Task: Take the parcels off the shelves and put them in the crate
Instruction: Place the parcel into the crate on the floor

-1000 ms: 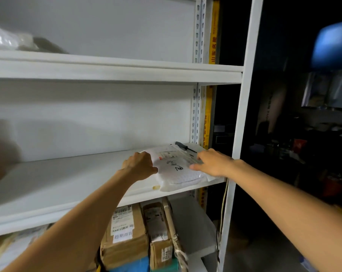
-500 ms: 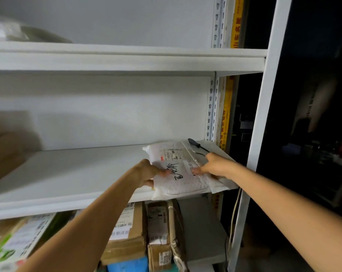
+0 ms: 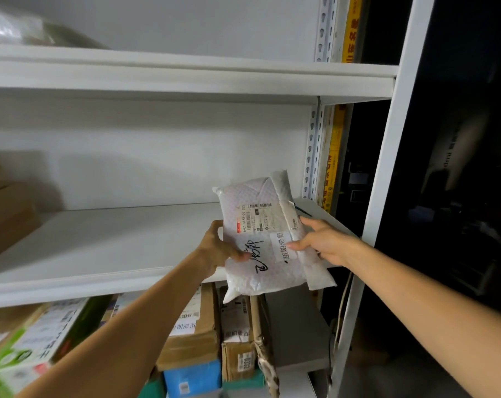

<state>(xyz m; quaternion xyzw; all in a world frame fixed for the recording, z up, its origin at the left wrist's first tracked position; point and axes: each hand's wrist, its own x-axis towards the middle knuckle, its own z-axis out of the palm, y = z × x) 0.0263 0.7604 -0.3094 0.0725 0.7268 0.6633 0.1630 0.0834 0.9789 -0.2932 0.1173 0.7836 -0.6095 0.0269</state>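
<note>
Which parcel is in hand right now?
The white bubble-wrap mailer with black handwriting, gripped by the left hand and right hand; the brown cardboard boxes sit on the lower shelf.

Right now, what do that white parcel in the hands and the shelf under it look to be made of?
The white parcel looks like a soft plastic bubble mailer: dotted, slightly glossy skin that bulges and creases, with paper labels stuck on. The shelf looks like white-painted sheet metal, smooth and matte, with a folded front lip and slotted uprights; a coated board cannot be ruled out.
</note>
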